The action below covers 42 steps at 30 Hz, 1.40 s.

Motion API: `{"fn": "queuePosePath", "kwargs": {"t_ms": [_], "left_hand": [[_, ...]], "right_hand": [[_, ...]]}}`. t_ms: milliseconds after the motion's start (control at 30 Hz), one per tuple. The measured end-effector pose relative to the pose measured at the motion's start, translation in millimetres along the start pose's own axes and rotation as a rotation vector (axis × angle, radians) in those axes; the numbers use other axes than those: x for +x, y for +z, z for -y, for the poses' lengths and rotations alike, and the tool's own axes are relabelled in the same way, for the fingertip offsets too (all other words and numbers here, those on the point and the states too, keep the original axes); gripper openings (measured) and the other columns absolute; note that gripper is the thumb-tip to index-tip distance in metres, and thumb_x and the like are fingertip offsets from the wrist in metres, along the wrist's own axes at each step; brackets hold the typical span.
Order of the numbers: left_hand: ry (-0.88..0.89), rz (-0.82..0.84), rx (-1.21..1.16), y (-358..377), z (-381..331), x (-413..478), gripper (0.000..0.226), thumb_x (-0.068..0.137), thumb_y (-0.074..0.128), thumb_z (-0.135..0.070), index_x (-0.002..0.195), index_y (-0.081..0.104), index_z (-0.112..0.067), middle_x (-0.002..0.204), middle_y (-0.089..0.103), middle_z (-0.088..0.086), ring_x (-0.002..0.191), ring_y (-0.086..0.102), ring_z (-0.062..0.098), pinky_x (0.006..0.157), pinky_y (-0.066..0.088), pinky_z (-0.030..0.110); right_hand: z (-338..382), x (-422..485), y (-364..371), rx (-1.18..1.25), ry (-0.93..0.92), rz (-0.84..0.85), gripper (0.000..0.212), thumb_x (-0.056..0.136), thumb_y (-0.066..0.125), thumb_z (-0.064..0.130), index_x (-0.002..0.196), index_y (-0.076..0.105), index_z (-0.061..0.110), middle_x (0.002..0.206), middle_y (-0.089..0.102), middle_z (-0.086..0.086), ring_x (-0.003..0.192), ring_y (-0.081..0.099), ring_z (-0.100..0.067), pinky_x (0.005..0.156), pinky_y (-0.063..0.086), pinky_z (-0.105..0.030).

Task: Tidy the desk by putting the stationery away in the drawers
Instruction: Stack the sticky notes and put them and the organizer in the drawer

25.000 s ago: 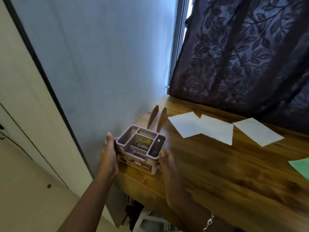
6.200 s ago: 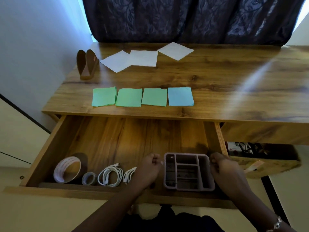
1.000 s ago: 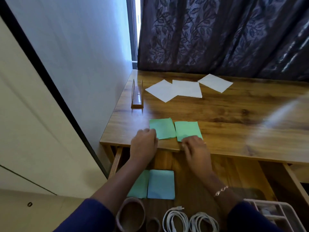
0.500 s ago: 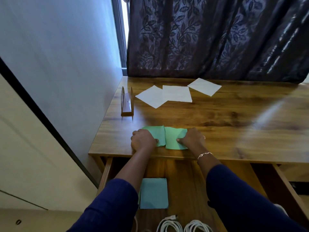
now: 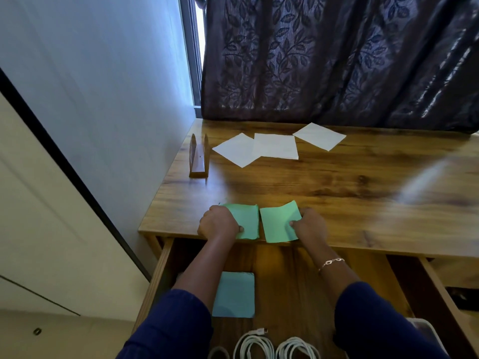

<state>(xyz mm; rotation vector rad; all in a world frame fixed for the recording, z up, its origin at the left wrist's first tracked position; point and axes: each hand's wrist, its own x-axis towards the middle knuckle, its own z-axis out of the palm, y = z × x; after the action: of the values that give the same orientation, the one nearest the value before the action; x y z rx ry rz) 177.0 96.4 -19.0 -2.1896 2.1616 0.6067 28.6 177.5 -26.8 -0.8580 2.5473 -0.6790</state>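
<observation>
The step in hand looks like the pick-up of two green pads lying side by side at the near edge of the desk [image 5: 337, 203], just below the frame's centre and right above the open drawer [image 5: 285, 268]. The left hand [image 5: 219, 224] covers the left side of the left pad [image 5: 247, 220], fingers curled round its outer edge and the thumb pressed on top near its front. The right hand [image 5: 308, 226] mirrors it on the right pad [image 5: 278, 222], thumb on top and fingers tucked at the right edge. That pad's far corner seems to tilt up off the wood, so it may be just leaving the surface. Both grips are narrow pinches on paper, with nothing else held. The next move probably calls for lifting both pads and bringing them down toward the bottom of the frame into the drawer, beside the blue pad [image 5: 234, 294] and short of the white cables [image 5: 259, 345] at the bottom edge. The pinch should be kept firm so loose leaves do not fan out. Three white sheets [image 5: 274, 149] remain higher in the frame, so the task seems only partly done.
</observation>
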Motion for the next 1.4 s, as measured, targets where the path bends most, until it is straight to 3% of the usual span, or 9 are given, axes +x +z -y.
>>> {"fn": "queuePosePath", "kwargs": {"t_ms": [233, 367, 567, 733, 867, 1067, 1167, 1300, 1400], "left_hand": [[0.116, -0.191, -0.169, 8, 3, -31, 0.014, 0.092, 0.052, -0.015, 0.101, 0.056, -0.006, 0.106, 0.062, 0.011, 0.098, 0.059, 0.027, 0.069, 0.043, 0.031], [0.162, -0.043, -0.447, 13, 17, -49, 0.021, 0.092, 0.053, -0.018, 0.104, 0.058, -0.001, 0.105, 0.061, 0.015, 0.096, 0.058, 0.031, 0.069, 0.043, 0.032], [0.078, 0.274, -0.679, 43, 42, -82, 0.009, 0.089, 0.058, -0.005, 0.097, 0.058, -0.001, 0.092, 0.063, 0.018, 0.057, 0.053, 0.021, 0.051, 0.045, 0.030], [0.061, 0.334, -0.480, 76, 43, -84, 0.021, 0.088, 0.060, -0.009, 0.105, 0.055, 0.001, 0.097, 0.064, 0.016, 0.063, 0.059, 0.022, 0.057, 0.054, 0.033], [0.125, 0.325, -0.344, 94, 40, -83, 0.025, 0.084, 0.064, -0.010, 0.107, 0.060, 0.001, 0.102, 0.066, 0.017, 0.087, 0.066, 0.031, 0.075, 0.056, 0.038], [0.138, 0.267, -0.203, 114, 35, -84, 0.030, 0.086, 0.058, -0.011, 0.113, 0.054, -0.001, 0.114, 0.062, 0.015, 0.105, 0.059, 0.030, 0.082, 0.047, 0.033], [0.211, 0.170, 0.063, 121, 34, -93, 0.037, 0.090, 0.056, -0.019, 0.122, 0.047, -0.005, 0.118, 0.059, 0.012, 0.107, 0.058, 0.027, 0.082, 0.047, 0.033], [0.383, -0.034, 0.383, 122, 28, -106, 0.052, 0.063, 0.081, -0.032, 0.106, 0.062, -0.011, 0.098, 0.059, 0.010, 0.090, 0.057, 0.027, 0.061, 0.045, 0.034], [0.506, -0.030, 0.419, 133, 29, -103, 0.052, 0.090, 0.054, -0.022, 0.136, 0.035, -0.007, 0.135, 0.039, 0.017, 0.127, 0.033, 0.036, 0.095, 0.036, 0.045]], "right_hand": [[-30, -10, -19, 0.355, 0.056, 0.125, 0.012, 0.089, 0.057, 0.008, 0.099, 0.063, 0.002, 0.094, 0.065, -0.014, 0.083, 0.063, -0.027, 0.065, 0.051, -0.035], [-58, -25, -35, 0.515, 0.110, 0.306, 0.007, 0.089, 0.057, 0.003, 0.086, 0.061, 0.007, 0.086, 0.064, -0.010, 0.080, 0.062, -0.023, 0.069, 0.052, -0.035], [-98, -46, -40, 0.390, 0.149, 0.523, 0.010, 0.088, 0.056, 0.000, 0.094, 0.059, 0.007, 0.084, 0.063, -0.008, 0.076, 0.061, -0.019, 0.062, 0.048, -0.027], [-110, -36, -27, 0.180, 0.190, 0.546, 0.026, 0.086, 0.058, -0.003, 0.111, 0.056, -0.005, 0.096, 0.061, -0.012, 0.084, 0.057, -0.022, 0.054, 0.046, -0.023], [-108, -26, -16, 0.037, 0.204, 0.553, 0.032, 0.086, 0.059, -0.002, 0.117, 0.053, -0.003, 0.117, 0.059, -0.019, 0.096, 0.058, -0.027, 0.046, 0.040, -0.019], [-119, -21, -1, -0.038, 0.270, 0.575, 0.038, 0.084, 0.059, -0.007, 0.121, 0.049, -0.004, 0.113, 0.057, -0.023, 0.094, 0.057, -0.032, 0.072, 0.054, -0.037], [-126, -22, 4, -0.040, 0.299, 0.578, 0.038, 0.084, 0.062, -0.003, 0.119, 0.049, -0.004, 0.110, 0.059, -0.023, 0.090, 0.062, -0.032, 0.079, 0.056, -0.042], [-124, -30, 1, -0.471, 0.017, 0.401, 0.029, 0.091, 0.056, 0.017, 0.117, 0.054, 0.005, 0.115, 0.061, -0.013, 0.105, 0.060, -0.025, 0.081, 0.050, -0.031], [-120, -37, 6, -0.592, -0.223, 0.271, 0.036, 0.093, 0.049, 0.013, 0.128, 0.046, 0.011, 0.125, 0.054, -0.014, 0.113, 0.054, -0.027, 0.087, 0.048, -0.033]]}}
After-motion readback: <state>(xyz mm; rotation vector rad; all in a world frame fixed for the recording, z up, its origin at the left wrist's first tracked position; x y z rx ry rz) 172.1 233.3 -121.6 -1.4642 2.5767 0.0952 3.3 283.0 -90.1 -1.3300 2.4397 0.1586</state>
